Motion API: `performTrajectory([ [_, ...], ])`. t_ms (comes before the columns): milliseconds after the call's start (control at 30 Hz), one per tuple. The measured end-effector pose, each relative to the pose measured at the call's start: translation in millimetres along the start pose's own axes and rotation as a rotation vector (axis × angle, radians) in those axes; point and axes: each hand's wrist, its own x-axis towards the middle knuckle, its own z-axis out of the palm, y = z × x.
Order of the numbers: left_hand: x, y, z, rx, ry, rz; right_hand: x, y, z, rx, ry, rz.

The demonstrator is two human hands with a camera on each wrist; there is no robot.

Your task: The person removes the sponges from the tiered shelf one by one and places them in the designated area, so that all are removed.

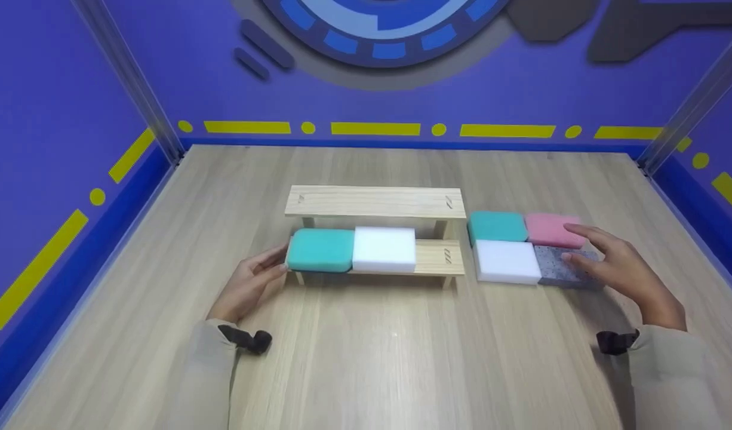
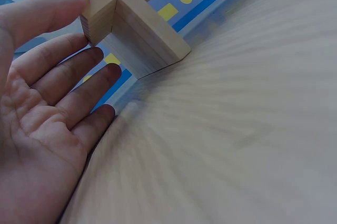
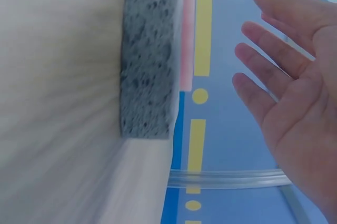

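Observation:
A two-step wooden rack (image 1: 375,202) carries a teal sponge (image 1: 321,249) and a white sponge (image 1: 384,249) side by side on its lower step. At the left end of that step is my left hand (image 1: 249,280), its fingers straight and its fingertips right at the board's end (image 2: 102,16). My right hand (image 1: 623,263) hovers with loosely spread fingers over a grey speckled sponge (image 1: 560,263), holding nothing. Against that grey sponge lie a second white sponge (image 1: 507,261) and a pink sponge (image 1: 551,230); a second teal sponge (image 1: 497,227) completes the block.
The sponge block lies on the wood-grain table (image 1: 372,358) just right of the rack. Blue printed walls (image 1: 366,101) with yellow marks close off the back and both sides, and metal posts (image 1: 127,77) stand at the back corners.

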Motion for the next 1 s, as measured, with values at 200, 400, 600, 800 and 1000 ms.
performTrajectory([
  [200,0.0,-1.0,-0.3,0.005,0.004,0.003,4.7,-13.4,1.7,-0.007,0.037,-0.043],
  [400,1.2,-2.7,-0.5,-0.039,-0.006,0.004,10.1,-27.3,5.0,-0.016,0.079,-0.124],
  [600,1.6,-3.5,-0.6,-0.054,-0.013,0.0,13.4,-42.1,7.6,-0.057,0.115,-0.214],
  [800,1.6,-2.9,0.2,-0.055,-0.006,-0.002,16.8,-61.5,11.4,-0.03,0.082,-0.222],
  [1000,1.4,-3.4,0.1,-0.056,-0.002,-0.004,22.0,-77.6,17.5,-0.038,0.074,-0.26],
])
